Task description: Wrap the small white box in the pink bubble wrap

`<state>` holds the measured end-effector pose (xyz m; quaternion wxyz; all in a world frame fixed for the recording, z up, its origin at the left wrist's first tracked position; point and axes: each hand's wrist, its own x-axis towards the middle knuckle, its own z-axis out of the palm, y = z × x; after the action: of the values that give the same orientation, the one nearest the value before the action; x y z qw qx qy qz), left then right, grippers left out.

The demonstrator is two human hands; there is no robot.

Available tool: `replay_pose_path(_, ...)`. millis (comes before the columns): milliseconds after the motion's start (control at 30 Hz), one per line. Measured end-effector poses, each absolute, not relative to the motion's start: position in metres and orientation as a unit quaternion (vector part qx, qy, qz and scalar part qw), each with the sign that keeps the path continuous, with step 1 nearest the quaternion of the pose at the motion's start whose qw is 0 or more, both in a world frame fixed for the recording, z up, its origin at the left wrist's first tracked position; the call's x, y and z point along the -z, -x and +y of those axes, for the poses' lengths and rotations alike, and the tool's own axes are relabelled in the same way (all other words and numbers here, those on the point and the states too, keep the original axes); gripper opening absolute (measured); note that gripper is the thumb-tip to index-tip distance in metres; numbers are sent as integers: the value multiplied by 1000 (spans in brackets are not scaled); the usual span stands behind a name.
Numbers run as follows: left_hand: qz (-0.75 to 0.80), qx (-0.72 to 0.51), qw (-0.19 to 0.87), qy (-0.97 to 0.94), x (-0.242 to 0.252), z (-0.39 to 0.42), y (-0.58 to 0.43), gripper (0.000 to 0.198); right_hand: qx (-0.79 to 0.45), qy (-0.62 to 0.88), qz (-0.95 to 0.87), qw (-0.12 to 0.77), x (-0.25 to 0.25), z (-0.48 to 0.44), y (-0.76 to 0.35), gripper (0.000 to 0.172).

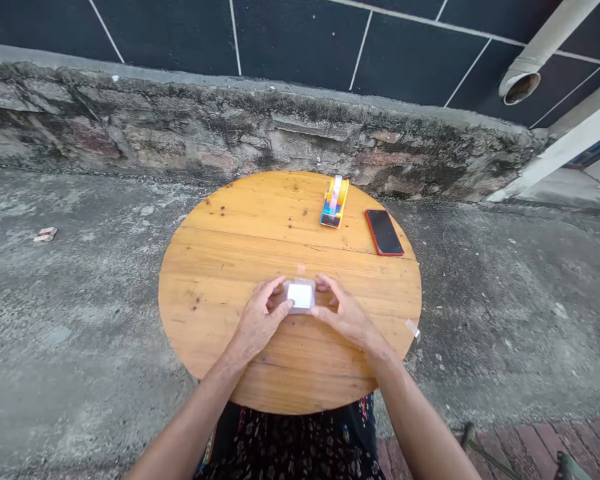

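Note:
A small clear plastic case with a white card inside point(300, 295) rests near the middle of a round wooden table point(220, 267). My left hand point(260, 319) grips its left side with curled fingers and thumb. My right hand point(341, 311) pinches its right side the same way. Both hands rest on the tabletop around the case.
A yellow and blue box with a clear strip point(335, 201) lies at the far side of the table, and a red-edged phone point(384, 232) beside it to the right. A clear scrap point(413, 329) sits at the table's right edge. A stone ledge point(230, 127) runs behind, a white pipe point(535, 57) upper right.

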<state>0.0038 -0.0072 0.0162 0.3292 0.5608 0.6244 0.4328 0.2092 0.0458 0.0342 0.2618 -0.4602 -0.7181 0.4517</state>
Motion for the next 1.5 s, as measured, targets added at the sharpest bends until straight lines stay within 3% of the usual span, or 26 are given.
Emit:
replay_pose_path(100, 611, -447, 300, -580, -20, -9, -8, 38, -460, 459, -704, 288, -47, 67, -211, 41)
replay_pose_path(167, 611, -449, 272, -592, -22, -10, -11, 31, -456, 475, -705, 264, -55, 85, -206, 32)
replay_pose_path(367, 603, -442, 218, -627, -21, -9, -13, 23, -483, 472, -720, 162, -56, 127, -181, 32)
replay_pose_path(633, 618, -419, 230, -624, -26, -8, -13, 24, -512, 421, -730, 168, -33, 141, -174, 22)
replay_pose_path(900, 623, -423, 251, -608, -32, -7, -15, 22, -505, 374, -761, 160, -49, 121, -174, 13)
replay_pose_path(1067, 634, -409, 264, -602, -37, -10, -17, 23, -486, 352, -785, 153, -58, 115, -175, 14)
replay_pose_path(1333, 629, -418, 272, -596, -32, -11, -18, 22, -492, 287, -819, 70, -70, 126, -175, 18)
replay_pose_path(1500, 625, -425, 273, -595, -31, -10, -17, 22, -417, 292, -859, 49, -79, 122, -176, 20)
